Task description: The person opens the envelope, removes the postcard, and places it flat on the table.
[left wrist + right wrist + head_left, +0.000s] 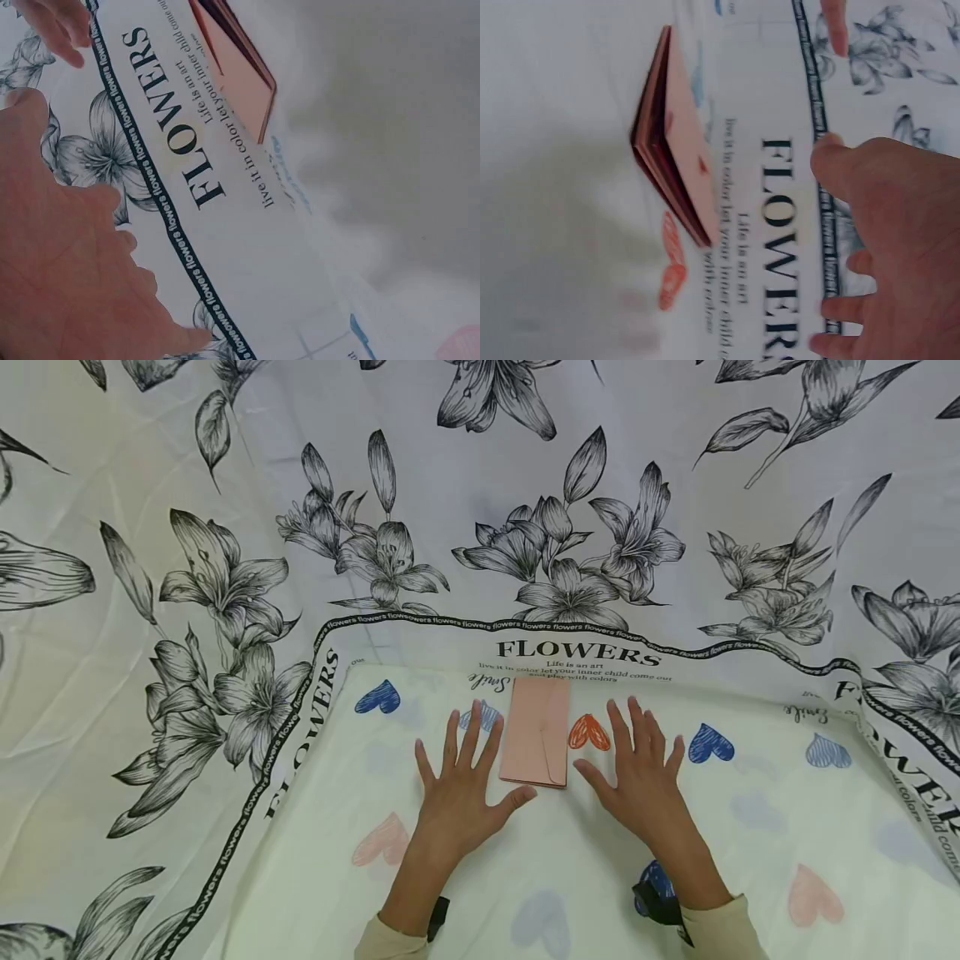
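A pink paper envelope (536,732), apparently in a thin stack, lies upright between the two hands in the head view. The right wrist view shows layered edges on the envelope (682,150). My left hand (461,797) is spread out to the left of it, fingers straight, thumb near its lower edge. To the right, my right hand (645,777) is spread likewise, apart from the envelope. Neither hand holds anything. In the left wrist view the left palm (67,247) shows, with part of the envelope (244,82) at the top.
A white cloth with printed hearts (465,877) covers the surface. Behind and around it hangs a flower-printed cloth (420,410) with a black lettered border. Dark wrist straps (658,903) sit below the hands, beside beige sleeves (723,931).
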